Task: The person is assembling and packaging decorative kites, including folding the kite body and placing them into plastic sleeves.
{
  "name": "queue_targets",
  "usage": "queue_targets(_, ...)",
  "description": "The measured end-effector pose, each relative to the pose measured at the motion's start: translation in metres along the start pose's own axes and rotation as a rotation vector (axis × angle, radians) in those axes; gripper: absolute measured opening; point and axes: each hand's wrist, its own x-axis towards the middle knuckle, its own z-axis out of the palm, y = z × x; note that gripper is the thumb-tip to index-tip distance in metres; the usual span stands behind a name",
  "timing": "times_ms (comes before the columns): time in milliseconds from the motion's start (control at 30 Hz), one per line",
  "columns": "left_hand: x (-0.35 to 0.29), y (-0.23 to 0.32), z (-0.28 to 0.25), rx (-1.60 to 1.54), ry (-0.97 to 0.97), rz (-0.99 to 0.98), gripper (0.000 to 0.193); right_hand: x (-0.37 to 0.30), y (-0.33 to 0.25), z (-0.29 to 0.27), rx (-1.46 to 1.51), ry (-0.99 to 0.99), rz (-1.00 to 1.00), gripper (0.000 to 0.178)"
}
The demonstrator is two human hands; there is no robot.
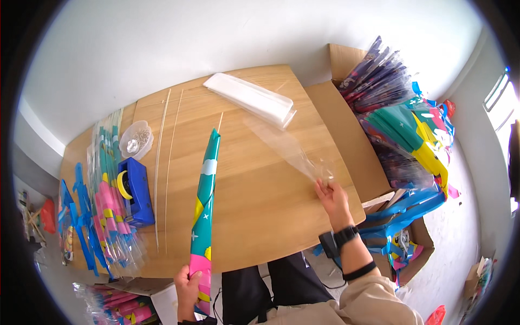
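Note:
My left hand is closed around the lower, pink end of a long rolled printed sheet in green, yellow and pink. A thin rod sticks out of the sheet's narrow top. On the right, my right hand pinches one end of a clear plastic sleeve, which trails back over the table toward a stack of white-looking plastic sleeves. Both the roll and the sleeve are held above the wooden table, well apart from each other.
A blue tape dispenser, a tub of small metal pieces and bagged rolls lie on the left. Thin rods cross the table beside them. An open carton of packed rolls borders the right edge, with blue strips below.

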Motion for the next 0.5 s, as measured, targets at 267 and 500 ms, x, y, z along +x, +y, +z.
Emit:
queue_targets(267, -0.047, 0.013, -0.061, 0.297, -0.161, 0.162, 0.020, -0.015, -0.067, -0.071, -0.535, -0.028, -0.100, 0.010)
queue_targets(500, -0.101, 0.000, -0.100, 0.452, -0.196, -0.045, 0.017, 0.030, -0.075, -0.045, -0.885, 0.334, -0.630, 0.010)
